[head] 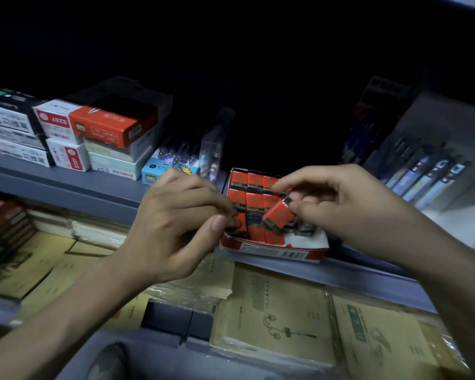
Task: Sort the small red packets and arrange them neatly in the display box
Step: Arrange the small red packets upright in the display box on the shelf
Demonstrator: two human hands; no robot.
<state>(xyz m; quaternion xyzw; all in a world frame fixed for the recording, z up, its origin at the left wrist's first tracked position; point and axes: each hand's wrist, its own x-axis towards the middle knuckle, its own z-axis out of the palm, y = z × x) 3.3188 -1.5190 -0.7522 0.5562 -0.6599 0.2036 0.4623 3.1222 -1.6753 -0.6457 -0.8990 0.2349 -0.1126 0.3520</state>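
The right hand (337,204) pinches the tilted packet (277,216), a small red cardboard carton with a gold band at one end, between thumb and fingertips. It holds the carton aslant just above the front of the display box (274,252), a shallow red-and-white cardboard tray on the grey metal shelf (66,182). The left hand (173,226) has thumb and forefinger closed on the front-left packet (237,224), which sits inside the tray at its near left corner.

These cartons look light and stiff, with crisp edges and a smooth printed skin (probably slick enough to slip from a lazy pinch). The safest hold is likely across the two narrow long sides near the middle, so the carton drops square into its slot. Squeezing the broad faces could dent them.

There is one tray and one packet in the air. Inside the tray lie three packets face up along the back, three more in the next row, and at least three in the front rows. The fingers and the tilted packet hide part of that area, so I cannot give a full total. Bare white floor shows at the tray's near right corner, which suggests room for more.
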